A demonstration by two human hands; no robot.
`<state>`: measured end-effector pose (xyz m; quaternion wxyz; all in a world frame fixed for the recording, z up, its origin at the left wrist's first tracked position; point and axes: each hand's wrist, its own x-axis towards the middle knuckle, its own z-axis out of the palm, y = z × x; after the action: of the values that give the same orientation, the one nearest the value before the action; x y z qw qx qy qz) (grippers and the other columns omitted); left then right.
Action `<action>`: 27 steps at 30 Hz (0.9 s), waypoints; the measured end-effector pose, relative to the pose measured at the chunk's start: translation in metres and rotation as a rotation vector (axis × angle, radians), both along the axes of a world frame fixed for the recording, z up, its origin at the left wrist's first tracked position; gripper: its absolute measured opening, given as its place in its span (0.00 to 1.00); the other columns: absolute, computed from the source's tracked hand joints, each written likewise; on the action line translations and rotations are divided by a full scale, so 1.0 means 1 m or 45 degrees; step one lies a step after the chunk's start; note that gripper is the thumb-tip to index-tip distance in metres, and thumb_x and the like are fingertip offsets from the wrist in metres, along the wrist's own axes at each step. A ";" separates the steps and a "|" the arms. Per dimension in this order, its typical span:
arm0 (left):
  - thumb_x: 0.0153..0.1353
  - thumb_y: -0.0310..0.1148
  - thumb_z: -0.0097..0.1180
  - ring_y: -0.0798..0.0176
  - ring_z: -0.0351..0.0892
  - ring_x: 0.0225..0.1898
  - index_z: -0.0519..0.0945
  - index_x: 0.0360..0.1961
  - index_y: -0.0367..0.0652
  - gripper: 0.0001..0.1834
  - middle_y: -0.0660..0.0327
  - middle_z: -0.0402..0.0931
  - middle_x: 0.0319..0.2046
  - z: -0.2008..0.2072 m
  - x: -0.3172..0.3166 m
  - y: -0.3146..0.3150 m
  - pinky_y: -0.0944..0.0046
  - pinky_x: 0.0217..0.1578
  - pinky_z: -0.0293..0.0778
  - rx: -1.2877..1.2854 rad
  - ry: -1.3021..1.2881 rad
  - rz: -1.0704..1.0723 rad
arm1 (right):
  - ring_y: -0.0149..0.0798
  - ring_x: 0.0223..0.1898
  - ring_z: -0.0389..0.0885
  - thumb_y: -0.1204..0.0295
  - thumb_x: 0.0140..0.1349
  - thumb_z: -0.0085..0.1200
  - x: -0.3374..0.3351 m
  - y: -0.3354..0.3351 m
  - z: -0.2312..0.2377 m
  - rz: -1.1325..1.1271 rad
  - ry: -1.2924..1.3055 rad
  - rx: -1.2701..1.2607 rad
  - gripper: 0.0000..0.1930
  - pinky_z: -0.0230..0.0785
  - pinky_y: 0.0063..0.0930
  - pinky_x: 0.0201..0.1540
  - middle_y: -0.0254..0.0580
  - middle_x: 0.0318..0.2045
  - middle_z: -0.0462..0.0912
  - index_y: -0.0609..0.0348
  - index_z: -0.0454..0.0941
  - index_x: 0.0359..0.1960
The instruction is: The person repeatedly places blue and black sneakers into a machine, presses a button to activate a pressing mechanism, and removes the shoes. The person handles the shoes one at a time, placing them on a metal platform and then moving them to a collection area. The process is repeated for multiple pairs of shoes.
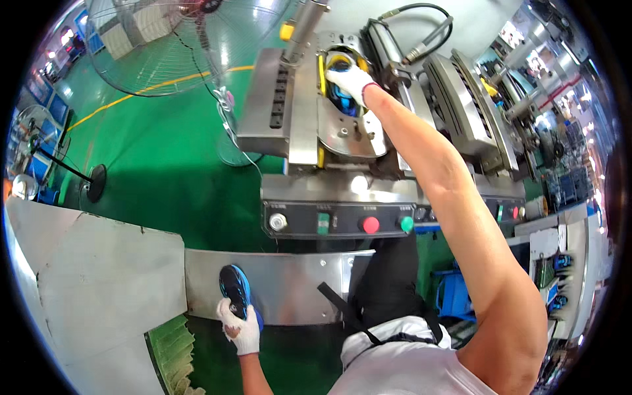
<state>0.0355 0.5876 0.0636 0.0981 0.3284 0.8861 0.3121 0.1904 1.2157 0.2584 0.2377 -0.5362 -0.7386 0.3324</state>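
Observation:
My right hand (351, 80), in a white glove, reaches far forward into the open mould cavity of a steel press machine (309, 112) and grips a blue and black shoe (343, 100) seated there, ringed by a yellow rim. My left hand (240, 327), also gloved, holds a second blue and black shoe (235, 289) by its heel, sole up, against a low stainless steel shelf (289, 289) at my waist.
The machine's control panel (339, 222) carries a silver, a green, a red and another green button. A large standing fan (164, 39) is at the upper left over green floor. A grey metal table (85, 276) lies left. A second press (474, 112) stands right.

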 end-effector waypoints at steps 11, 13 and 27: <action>0.62 0.31 0.67 0.45 0.80 0.56 0.71 0.65 0.33 0.31 0.45 0.79 0.56 0.004 -0.008 0.007 0.51 0.62 0.72 -0.093 -0.153 -0.059 | 0.67 0.78 0.56 0.63 0.63 0.64 0.230 -0.331 -0.116 0.303 -0.490 0.741 0.41 0.49 0.60 0.80 0.65 0.75 0.62 0.68 0.63 0.74; 0.62 0.32 0.68 0.45 0.81 0.55 0.72 0.64 0.34 0.31 0.45 0.81 0.55 0.033 0.000 0.008 0.50 0.61 0.73 -0.151 -0.065 -0.106 | 0.69 0.77 0.59 0.65 0.62 0.58 0.260 -0.333 -0.153 0.247 -0.476 0.661 0.37 0.50 0.61 0.79 0.68 0.73 0.64 0.69 0.66 0.72; 0.59 0.23 0.68 0.53 0.80 0.54 0.74 0.63 0.30 0.30 0.46 0.81 0.56 0.155 0.364 0.164 0.54 0.63 0.73 0.026 -0.564 -1.107 | 0.70 0.82 0.42 0.57 0.54 0.73 0.398 -0.544 -0.095 -0.126 0.170 -0.059 0.61 0.43 0.63 0.80 0.56 0.83 0.44 0.50 0.42 0.84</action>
<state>0.3996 0.7511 0.2182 0.4024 0.5946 0.6215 0.3133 0.5881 0.6716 0.1634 0.2901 -0.5541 -0.6857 0.3723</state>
